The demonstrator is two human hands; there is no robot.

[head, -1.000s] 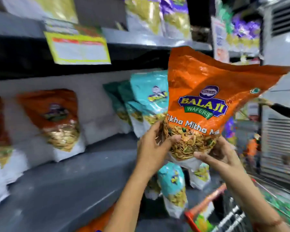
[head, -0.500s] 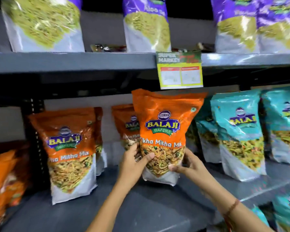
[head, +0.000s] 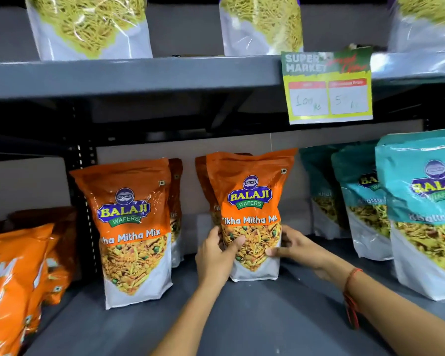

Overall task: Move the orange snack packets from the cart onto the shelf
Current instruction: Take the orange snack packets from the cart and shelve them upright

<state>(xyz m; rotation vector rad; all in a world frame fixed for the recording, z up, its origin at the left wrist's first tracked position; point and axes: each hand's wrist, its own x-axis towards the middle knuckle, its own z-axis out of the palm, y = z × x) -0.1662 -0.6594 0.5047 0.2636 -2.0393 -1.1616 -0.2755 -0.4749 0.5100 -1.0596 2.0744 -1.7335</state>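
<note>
An orange snack packet [head: 251,201] stands upright on the grey shelf [head: 254,312], its base on the board. My left hand [head: 215,255] grips its lower left side and my right hand [head: 296,246] grips its lower right side. Another orange packet [head: 203,181] stands right behind it. To the left a further orange packet [head: 132,227] stands upright at the front of its own row. The cart is out of view.
Several orange packets [head: 13,273] lie tilted at the far left. Teal packets [head: 421,209] stand in rows on the right. The upper shelf [head: 139,73] carries clear packets of yellow noodles, and a price tag [head: 328,86] hangs from its edge.
The packet went from being held up in the air near the cart to resting on the shelf in front of the other orange one. Both hands stayed on it.
</note>
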